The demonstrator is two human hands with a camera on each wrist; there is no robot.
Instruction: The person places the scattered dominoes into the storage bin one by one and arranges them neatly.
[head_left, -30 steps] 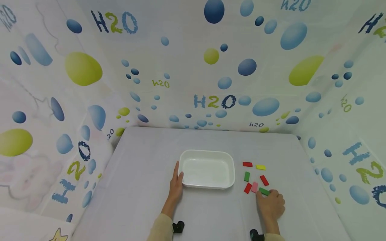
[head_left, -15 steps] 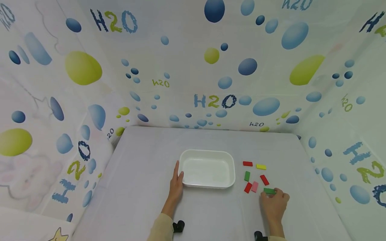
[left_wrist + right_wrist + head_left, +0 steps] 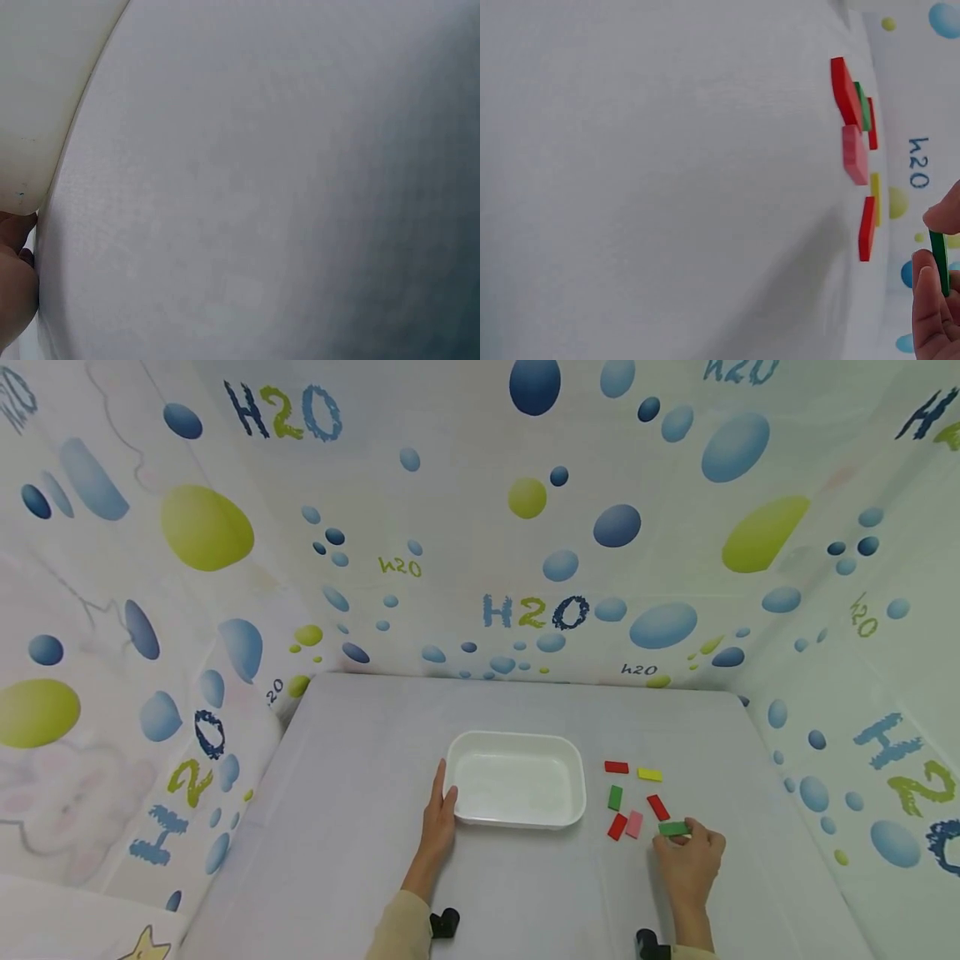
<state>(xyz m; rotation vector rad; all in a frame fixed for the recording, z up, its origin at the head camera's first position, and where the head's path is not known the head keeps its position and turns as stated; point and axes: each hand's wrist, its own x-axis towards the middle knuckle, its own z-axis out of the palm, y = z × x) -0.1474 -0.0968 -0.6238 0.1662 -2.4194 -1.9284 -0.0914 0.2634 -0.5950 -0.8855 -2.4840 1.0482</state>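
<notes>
While left hand (image 3: 437, 825) straight-fingered against smooth tray (image 3: 516, 781), flat oblong green block (image 3: 672, 829) in pinch of right hand (image 3: 691, 860).

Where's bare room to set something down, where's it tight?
Bare table: left of the left hand; between it and the right hand, near side of the tray; right of the right hand; behind the tray. Tray is bare inside. Crowded: right of the tray, six loose blocks, the right hand pinching a green block near them.

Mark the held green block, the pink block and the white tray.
Held green block (image 3: 672, 829): head view, middle of its visible face.
Pink block (image 3: 633, 824): head view, middle of its top.
White tray (image 3: 516, 779): head view, its inner floor.
</notes>
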